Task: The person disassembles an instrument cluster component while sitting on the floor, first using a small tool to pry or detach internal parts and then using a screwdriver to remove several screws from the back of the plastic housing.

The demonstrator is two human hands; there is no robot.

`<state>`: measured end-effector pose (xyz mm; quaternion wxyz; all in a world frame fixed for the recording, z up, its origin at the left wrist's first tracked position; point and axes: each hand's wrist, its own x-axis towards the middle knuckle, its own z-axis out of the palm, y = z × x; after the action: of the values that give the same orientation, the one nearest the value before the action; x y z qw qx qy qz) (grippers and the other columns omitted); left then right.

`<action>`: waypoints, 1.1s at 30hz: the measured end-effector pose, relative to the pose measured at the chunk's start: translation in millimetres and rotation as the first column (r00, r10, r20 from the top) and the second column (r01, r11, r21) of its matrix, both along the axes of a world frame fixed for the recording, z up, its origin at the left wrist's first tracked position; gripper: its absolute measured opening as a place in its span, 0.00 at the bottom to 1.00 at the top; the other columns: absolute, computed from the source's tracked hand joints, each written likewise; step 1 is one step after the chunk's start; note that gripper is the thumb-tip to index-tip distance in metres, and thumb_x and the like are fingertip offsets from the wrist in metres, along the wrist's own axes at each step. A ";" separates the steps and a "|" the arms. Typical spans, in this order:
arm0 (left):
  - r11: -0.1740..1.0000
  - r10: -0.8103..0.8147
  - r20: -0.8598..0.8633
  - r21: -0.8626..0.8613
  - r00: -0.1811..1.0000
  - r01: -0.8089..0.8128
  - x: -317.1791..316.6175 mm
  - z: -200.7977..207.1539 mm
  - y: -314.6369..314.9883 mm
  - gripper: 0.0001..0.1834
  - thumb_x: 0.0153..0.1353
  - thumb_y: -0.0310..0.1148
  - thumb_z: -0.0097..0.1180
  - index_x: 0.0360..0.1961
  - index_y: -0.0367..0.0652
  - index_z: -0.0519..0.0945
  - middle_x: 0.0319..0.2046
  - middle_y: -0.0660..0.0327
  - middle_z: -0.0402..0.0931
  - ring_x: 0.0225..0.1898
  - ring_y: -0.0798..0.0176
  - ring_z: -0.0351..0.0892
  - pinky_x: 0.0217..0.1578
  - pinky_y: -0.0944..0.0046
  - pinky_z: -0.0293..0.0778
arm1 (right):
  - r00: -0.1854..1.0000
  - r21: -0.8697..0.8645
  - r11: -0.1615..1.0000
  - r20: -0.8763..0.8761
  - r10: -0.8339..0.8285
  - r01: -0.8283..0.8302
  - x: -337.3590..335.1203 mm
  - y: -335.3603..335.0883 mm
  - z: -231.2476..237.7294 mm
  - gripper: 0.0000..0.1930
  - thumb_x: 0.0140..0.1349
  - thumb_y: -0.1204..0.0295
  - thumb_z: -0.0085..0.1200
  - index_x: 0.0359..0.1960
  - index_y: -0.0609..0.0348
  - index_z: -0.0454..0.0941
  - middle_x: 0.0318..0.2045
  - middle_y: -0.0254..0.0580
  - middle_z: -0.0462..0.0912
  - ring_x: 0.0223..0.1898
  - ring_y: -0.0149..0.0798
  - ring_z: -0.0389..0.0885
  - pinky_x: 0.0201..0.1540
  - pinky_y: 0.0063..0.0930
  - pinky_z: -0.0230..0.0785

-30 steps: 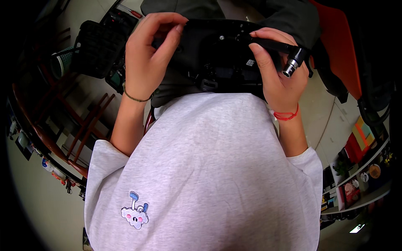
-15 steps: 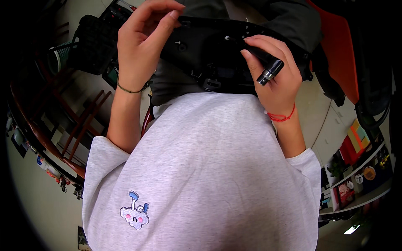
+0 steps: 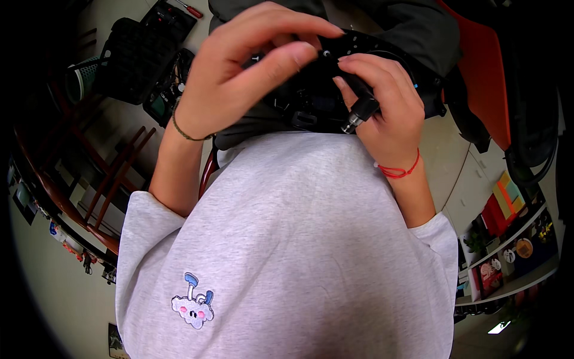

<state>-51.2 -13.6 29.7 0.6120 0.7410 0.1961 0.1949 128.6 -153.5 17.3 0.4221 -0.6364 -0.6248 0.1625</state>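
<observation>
A large black plastic panel (image 3: pixel 317 99) with several fittings lies across my lap. My right hand (image 3: pixel 394 96) is wrapped round a black tool handle (image 3: pixel 363 107) whose metal end points down toward my shirt. The other end of the tool is hidden by my fingers and the dark panel. My left hand (image 3: pixel 251 72) reaches over the panel's middle, thumb and index finger stretched apart, with nothing visible between them. Just by its fingertips, a small silvery bolt-like piece (image 3: pixel 326 54) stands on the panel.
On the floor at the far left sits an open black case (image 3: pixel 128 54), with a red-handled screwdriver (image 3: pixel 192 10) behind it. A green basket (image 3: pixel 86 81) and a wooden chair (image 3: pixel 116 173) are at left. An orange chair (image 3: pixel 484 72) and a crowded shelf (image 3: pixel 514 257) are at right.
My left hand has moved right across the panel, toward the bolt-like piece. My right hand has shifted slightly left, and the tool's metal end has swung left and down.
</observation>
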 end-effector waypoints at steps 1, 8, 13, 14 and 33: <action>0.997 -0.073 0.017 0.005 0.997 0.073 5.9 6.8 -4.4 0.17 0.68 0.33 0.54 0.53 0.36 0.81 0.39 0.59 0.79 0.35 0.69 0.75 0.37 0.69 0.71 | 1.000 -0.017 1.000 -0.022 0.015 -0.015 -1.5 -0.5 1.6 0.14 0.49 0.85 0.61 0.39 0.60 0.81 0.37 0.43 0.84 0.38 0.46 0.83 0.41 0.32 0.76; 0.950 -0.301 0.099 -0.057 0.949 0.307 22.2 1.7 -36.2 0.21 0.64 0.42 0.62 0.52 0.40 0.80 0.29 0.61 0.77 0.27 0.64 0.76 0.30 0.66 0.72 | 0.993 -0.002 0.999 -0.108 0.048 -0.048 1.3 -11.4 -3.0 0.20 0.46 0.89 0.53 0.42 0.63 0.82 0.42 0.44 0.85 0.42 0.45 0.85 0.44 0.32 0.78; 0.909 -0.384 0.104 -0.133 0.917 0.395 21.9 0.2 -25.5 0.24 0.61 0.43 0.65 0.53 0.40 0.79 0.28 0.62 0.78 0.25 0.68 0.76 0.28 0.69 0.73 | 0.986 -0.051 0.994 -0.139 0.094 -0.101 3.3 -14.1 -6.7 0.17 0.56 0.74 0.62 0.47 0.69 0.80 0.46 0.53 0.85 0.48 0.48 0.84 0.49 0.34 0.78; 0.892 -0.375 0.140 -0.213 0.916 0.398 23.2 -2.0 -25.5 0.24 0.60 0.43 0.66 0.53 0.40 0.79 0.27 0.63 0.78 0.24 0.69 0.76 0.28 0.70 0.73 | 0.984 -0.056 0.993 -0.148 0.097 -0.106 3.9 -13.4 -6.1 0.17 0.56 0.74 0.62 0.46 0.69 0.80 0.46 0.53 0.84 0.48 0.48 0.84 0.49 0.34 0.78; 0.883 -0.362 0.076 -0.290 0.929 0.368 11.3 2.0 -19.4 0.26 0.51 0.42 0.72 0.49 0.41 0.82 0.29 0.62 0.79 0.26 0.69 0.77 0.28 0.71 0.74 | 0.978 -0.054 0.986 -0.148 0.147 -0.157 -5.8 -3.5 -6.9 0.19 0.50 0.84 0.58 0.47 0.64 0.80 0.44 0.48 0.85 0.42 0.48 0.85 0.44 0.33 0.80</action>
<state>-39.9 -33.0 31.7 0.7445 0.6614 0.0743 0.0516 122.8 -157.0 10.4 0.4314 -0.5869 -0.6341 0.2598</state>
